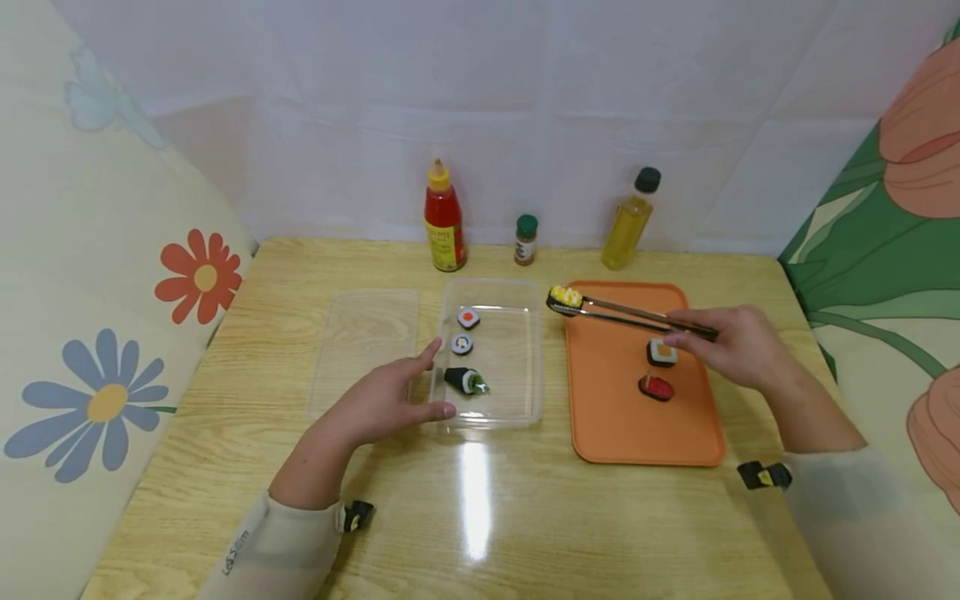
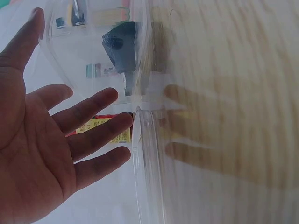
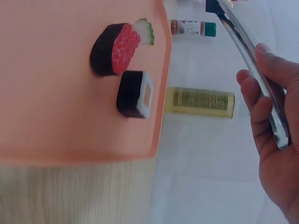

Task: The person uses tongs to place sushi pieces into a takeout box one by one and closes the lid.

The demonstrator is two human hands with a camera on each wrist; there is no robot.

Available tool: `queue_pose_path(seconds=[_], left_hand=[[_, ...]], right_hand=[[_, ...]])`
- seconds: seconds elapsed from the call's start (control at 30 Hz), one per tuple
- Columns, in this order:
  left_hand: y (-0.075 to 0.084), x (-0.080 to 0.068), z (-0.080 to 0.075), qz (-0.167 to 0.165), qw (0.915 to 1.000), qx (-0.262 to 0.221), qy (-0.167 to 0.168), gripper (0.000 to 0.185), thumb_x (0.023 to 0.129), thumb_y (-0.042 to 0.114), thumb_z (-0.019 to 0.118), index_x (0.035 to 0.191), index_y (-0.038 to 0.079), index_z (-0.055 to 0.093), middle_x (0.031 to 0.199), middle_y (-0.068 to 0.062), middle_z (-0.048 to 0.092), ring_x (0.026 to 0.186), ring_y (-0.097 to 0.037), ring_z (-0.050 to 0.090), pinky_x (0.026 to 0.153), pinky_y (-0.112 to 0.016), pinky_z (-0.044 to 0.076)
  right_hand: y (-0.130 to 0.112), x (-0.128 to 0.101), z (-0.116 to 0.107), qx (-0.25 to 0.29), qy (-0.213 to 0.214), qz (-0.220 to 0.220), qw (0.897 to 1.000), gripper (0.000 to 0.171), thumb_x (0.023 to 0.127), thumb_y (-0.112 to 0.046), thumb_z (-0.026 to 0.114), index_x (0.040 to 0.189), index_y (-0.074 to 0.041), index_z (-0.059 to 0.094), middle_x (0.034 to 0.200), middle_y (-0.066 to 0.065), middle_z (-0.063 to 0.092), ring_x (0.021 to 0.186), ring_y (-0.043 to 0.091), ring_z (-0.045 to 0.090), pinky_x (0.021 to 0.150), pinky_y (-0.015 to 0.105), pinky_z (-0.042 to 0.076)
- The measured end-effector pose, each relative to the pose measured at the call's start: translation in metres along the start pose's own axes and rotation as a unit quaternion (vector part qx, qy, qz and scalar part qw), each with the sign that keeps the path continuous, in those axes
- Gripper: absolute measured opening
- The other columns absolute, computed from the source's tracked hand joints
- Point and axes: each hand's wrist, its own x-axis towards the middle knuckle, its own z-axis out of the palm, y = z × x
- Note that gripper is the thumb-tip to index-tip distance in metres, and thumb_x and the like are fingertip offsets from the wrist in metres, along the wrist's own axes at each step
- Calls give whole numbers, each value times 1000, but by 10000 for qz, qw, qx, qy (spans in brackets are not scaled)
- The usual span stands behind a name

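Seemingly corn sushi (image 1: 565,297) in tongs (image 1: 637,317).

**Yellow-topped sushi piece held in tongs above the tray edge**

The yellow-topped, dark-wrapped toy sushi piece (image 1: 565,297) is pinched at the tip of the slim metal tongs (image 1: 637,317), raised over the far left corner of the flat orange plastic tray (image 1: 637,433), near the clear rectangular plastic container (image 1: 532,350). The tongs lie almost level, angled back to the right. The container already holds 3 sushi pieces; 2 more rest on the tray.
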Motion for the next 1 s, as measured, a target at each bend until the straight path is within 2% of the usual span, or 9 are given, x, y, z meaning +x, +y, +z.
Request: queue_pose_path(seconds=[0.33, 0.47, 0.6, 0.7, 0.87, 1.0], left_hand=[[2, 0, -1, -15, 10000, -8, 2, 113, 82, 73, 72, 168, 25, 17, 152, -14, 54, 148, -40, 39, 118, -61, 32], [2, 0, -1, -28, 10000, -8, -1, 113, 82, 73, 73, 168, 25, 17, 152, -14, 54, 148, -40, 39, 118, -61, 32], [2, -1, -1, -38, 10000, 15, 2, 113, 82, 74, 72, 168, 25, 17, 152, -14, 54, 148, -39, 39, 118, -61, 32], [2, -1, -1, -34, 10000, 33, 14, 114, 82, 75, 72, 168, 24, 18, 152, -14, 54, 148, -40, 39, 118, -61, 32], [2, -1, -1, -9, 10000, 44, 31, 114, 82, 74, 73, 168, 23, 18, 152, -14, 54, 147, -40, 40, 118, -60, 32], [3, -2, -2, -16, 10000, 24, 23, 113, 82, 73, 73, 168, 23, 18, 152, -14, 54, 147, -40, 40, 118, -61, 32]], right_hand=[[-11, 17, 6, 221, -162, -137, 9995, 35, 84, -10, 87, 118, -7, 80, 77, -2, 75, 42, -6, 24, 41, 22, 30], [-14, 24, 9, 298, -332, -218, 9988, 32, 87, -11, 84, 119, -8, 79, 82, -1, 77, 43, -6, 35, 43, 24, 36], [-16, 31, 12, 440, -460, -368, 9973, 31, 89, -10, 83, 119, -7, 79, 89, 1, 79, 51, -5, 52, 47, 24, 43], [-17, 37, 13, 520, -490, -496, 9962, 30, 89, -9, 82, 118, -6, 79, 92, 1, 80, 53, -5, 56, 46, 22, 43], [-21, 45, 15, 674, -553, -523, 9948, 27, 90, -12, 82, 117, -7, 80, 89, 0, 79, 43, -6, 43, 41, 20, 35], [-24, 51, 17, 705, -621, -467, 9945, 27, 90, -14, 83, 116, -8, 80, 87, -1, 79, 38, -6, 35, 39, 22, 34]])
